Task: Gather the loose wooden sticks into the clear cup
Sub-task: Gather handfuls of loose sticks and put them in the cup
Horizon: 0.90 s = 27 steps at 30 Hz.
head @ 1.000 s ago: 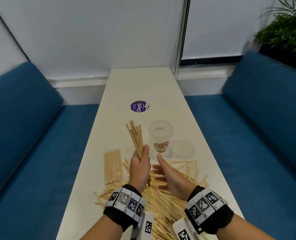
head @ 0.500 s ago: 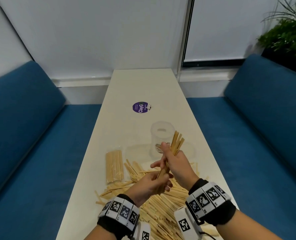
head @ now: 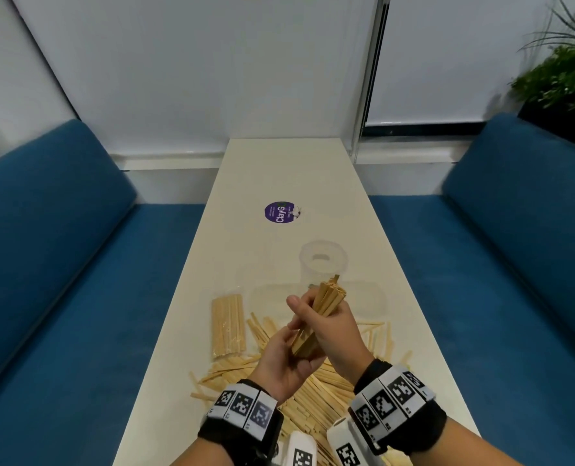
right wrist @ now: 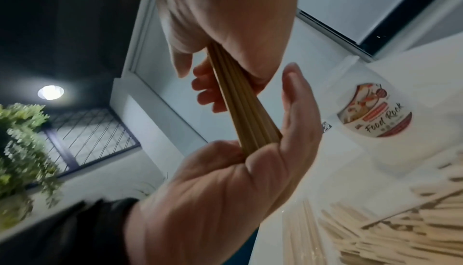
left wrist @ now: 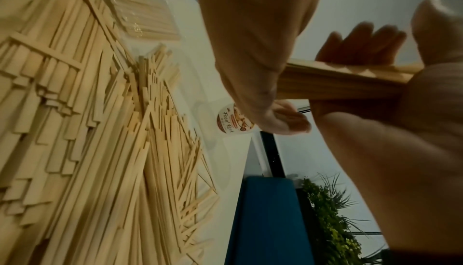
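Blue benches (head: 61,264) flank a long white table (head: 289,169); white wall (head: 195,79), corner plant (head: 561,79).

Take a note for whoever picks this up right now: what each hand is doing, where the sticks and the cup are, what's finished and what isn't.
Right hand: grips a bundle of sticks around its middle, above the table.
Left hand: open, palm against the bundle's lower end.
Clear cup: upright just beyond the hands; no sticks show in it.
Loose pile: spread on the table under the hands and wrists; a wrapped pack lies to its left.
Done: one bundle gathered.
Left: put the bundle in the cup, then gather the pile.
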Available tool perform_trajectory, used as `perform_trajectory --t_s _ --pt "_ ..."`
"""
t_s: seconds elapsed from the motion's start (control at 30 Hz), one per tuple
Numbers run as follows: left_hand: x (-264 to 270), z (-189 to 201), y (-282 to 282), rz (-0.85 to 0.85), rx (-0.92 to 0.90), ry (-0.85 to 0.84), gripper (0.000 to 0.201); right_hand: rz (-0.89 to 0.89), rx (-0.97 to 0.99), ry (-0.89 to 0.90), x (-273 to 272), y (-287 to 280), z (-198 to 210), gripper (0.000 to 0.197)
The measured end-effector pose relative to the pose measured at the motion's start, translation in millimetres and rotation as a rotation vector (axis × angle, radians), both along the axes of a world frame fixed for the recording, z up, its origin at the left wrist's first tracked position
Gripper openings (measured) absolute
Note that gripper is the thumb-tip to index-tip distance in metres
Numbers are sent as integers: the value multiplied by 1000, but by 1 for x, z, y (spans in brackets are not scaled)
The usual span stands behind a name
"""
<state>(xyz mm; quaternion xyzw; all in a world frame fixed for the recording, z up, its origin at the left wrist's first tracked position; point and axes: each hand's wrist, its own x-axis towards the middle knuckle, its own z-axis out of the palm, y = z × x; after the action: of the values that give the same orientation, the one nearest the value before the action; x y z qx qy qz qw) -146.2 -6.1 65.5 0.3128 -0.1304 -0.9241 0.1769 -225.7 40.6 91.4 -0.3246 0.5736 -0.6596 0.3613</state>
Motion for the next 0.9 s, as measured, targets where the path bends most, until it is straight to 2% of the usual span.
perform_trajectory --t_s 0.1,0.17,0.23,0.33,0.4,0.47,0.57,0.67,0.73,0.8,0.83,0.9 --pt "-1 -2 -2 -13 45 -5 33 -16 3 -63 0 -3 2 35" --pt "-2 -2 -2 -53 -16 -32 30 -26 17 -66 -2 -4 3 42" --pt "0 -2 -1 -135 -223 -83 34 -40 36 -65 -9 -4 4 51" --pt "8 -3 -4 -297 -759 -238 50 -70 65 -12 -20 -1 8 56" --pt "16 0 -9 -349 -1003 -223 63 -47 65 19 -22 1 10 55" --pt "18 1 -13 -396 -1106 -141 76 25 96 -4 -19 3 12 51" --pt "14 3 -13 -425 -1128 -86 84 153 235 4 -8 6 6 42" --pt "17 0 -11 -474 -991 -71 87 252 298 -49 -3 6 -7 54" --pt "24 -6 -11 -504 -878 -79 70 287 313 -87 -3 8 -16 61" --pt "32 -15 -11 -511 -797 -115 44 304 351 -112 -6 11 -27 59" --pt "36 -20 -12 -489 -760 -144 34 319 408 -45 -7 13 -34 58" --pt "46 -34 -16 -394 -670 -258 28 386 620 317 -13 22 -54 53"
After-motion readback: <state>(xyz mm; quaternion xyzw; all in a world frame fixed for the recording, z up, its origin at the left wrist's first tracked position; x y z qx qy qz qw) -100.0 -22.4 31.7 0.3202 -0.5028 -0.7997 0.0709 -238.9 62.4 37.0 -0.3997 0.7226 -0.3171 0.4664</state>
